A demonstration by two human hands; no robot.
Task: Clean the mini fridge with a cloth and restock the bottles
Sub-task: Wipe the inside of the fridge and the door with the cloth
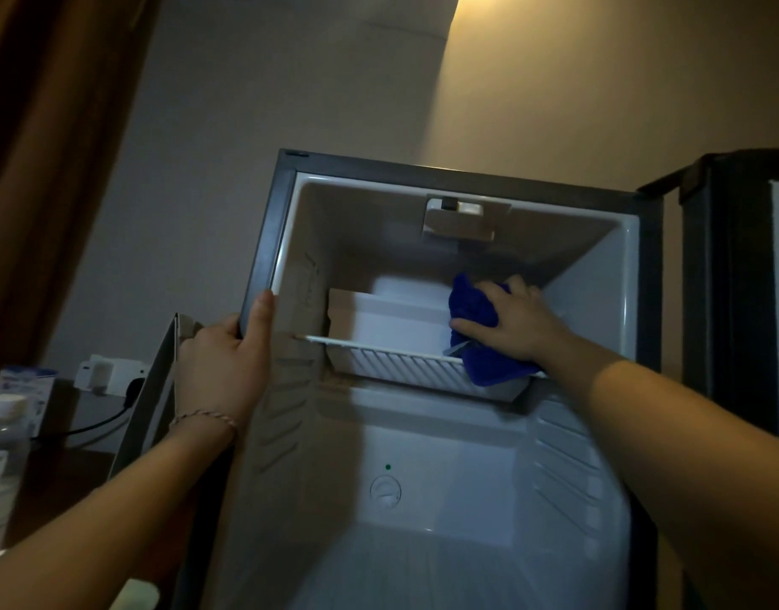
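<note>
The mini fridge (264,239) stands open in front of me, its white inside bare of bottles. My left hand (222,367) grips the fridge's dark left front edge, thumb on the inner side. My right hand (509,325) reaches into the upper compartment and presses a blue cloth (476,310) against the right end of the white wire shelf (401,361). The cloth hangs partly over the shelf's front. A clear plastic bottle (2,468) with a white cap stands at the far left edge of view.
The fridge door (731,301) hangs open at the right. A thermostat dial (385,493) sits on the lower back wall. Left of the fridge are a cardboard flap (158,380), a white wall socket with a cable (110,374) and a dark table (70,468). A brown curtain (48,147) hangs at the far left.
</note>
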